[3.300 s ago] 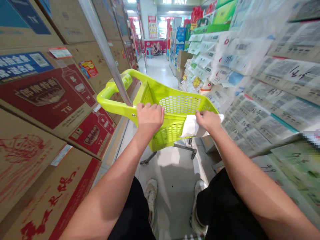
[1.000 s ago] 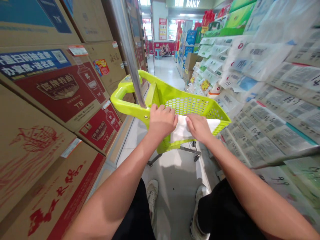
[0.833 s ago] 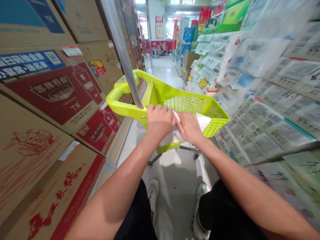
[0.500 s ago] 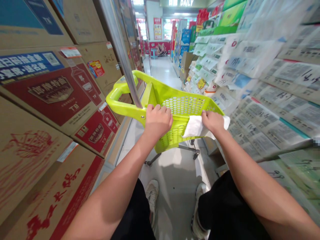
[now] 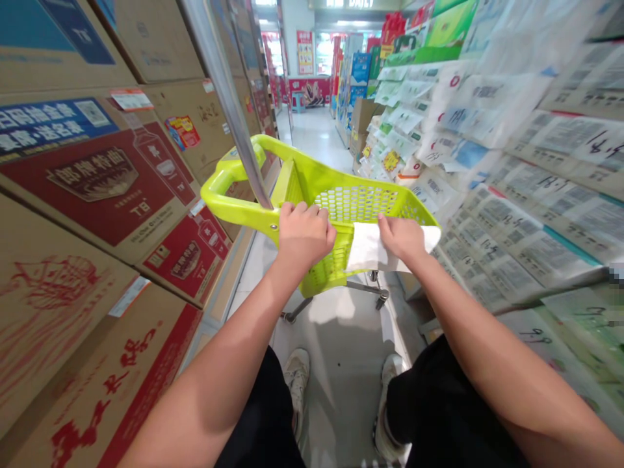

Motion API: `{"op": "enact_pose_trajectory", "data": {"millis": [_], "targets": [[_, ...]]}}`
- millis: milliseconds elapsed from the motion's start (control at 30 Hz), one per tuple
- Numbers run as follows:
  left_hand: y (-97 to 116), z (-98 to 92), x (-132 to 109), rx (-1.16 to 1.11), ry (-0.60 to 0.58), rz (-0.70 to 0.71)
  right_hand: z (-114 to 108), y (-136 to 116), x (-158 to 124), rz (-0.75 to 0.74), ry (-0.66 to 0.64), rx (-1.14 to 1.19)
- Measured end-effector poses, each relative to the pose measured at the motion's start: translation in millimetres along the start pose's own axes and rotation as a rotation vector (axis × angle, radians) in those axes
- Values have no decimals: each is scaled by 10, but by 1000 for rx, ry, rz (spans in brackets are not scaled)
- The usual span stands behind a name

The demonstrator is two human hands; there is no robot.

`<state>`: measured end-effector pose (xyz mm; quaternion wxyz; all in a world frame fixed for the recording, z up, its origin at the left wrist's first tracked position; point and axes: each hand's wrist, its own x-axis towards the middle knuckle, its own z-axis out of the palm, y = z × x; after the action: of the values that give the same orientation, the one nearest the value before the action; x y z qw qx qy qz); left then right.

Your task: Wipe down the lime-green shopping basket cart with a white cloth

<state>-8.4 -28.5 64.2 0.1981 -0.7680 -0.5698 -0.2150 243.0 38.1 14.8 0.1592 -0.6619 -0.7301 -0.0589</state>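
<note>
A lime-green plastic shopping cart (image 5: 361,195) stands sideways in front of me, with a metal pole (image 5: 234,107) rising near its handle. My left hand (image 5: 306,233) is wrapped over the near rim, close to the foot of the pole. Farther right along that rim, my right hand (image 5: 403,239) presses a white cloth (image 5: 363,247) against the edge, thumb on top and fingers curled. The cloth drapes down over the basket's outer side and shows on both sides of the hand. What the right fingertips touch is hidden.
Stacked cardboard cartons (image 5: 97,169) wall the left side. Packs of white tissues (image 5: 507,240) with handwritten prices fill the right shelves. A tiled aisle (image 5: 314,133) leads away to a blue stool (image 5: 297,101). My shoes (image 5: 296,377) are on the floor behind the cart.
My right hand has slid left along the rim with the white cloth, which now lies flatter. My left hand keeps its hold on the rim. The view has shifted slightly.
</note>
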Motion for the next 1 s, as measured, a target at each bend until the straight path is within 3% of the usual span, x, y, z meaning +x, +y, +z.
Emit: {"op": "enact_pose_trajectory", "data": {"millis": [67,133,200,300,400,500,633,733,833,1000], "targets": [[-13,2,6,-4,-5,11,15,226,80,113,1,-34],[-6,21,19,-11,-2,18,49,246,54,95,63,0],[14,53,35,-15,11,18,95,49,-72,-35,153,85],[46,101,51,-22,31,20,150,-450,-342,-322,235,200],[53,113,43,-20,38,10,140,-763,-489,-417,278,259],[27,81,18,-11,37,-7,78,-627,-380,-402,198,197],[-17,36,3,-23,17,3,26,-59,-62,-116,29,-2],[-16,47,16,-27,13,13,33,201,65,15,25,-49],[27,83,42,-36,34,8,53,120,53,-48,114,31],[121,129,73,-21,69,19,17,-417,-48,-285,85,61]]}}
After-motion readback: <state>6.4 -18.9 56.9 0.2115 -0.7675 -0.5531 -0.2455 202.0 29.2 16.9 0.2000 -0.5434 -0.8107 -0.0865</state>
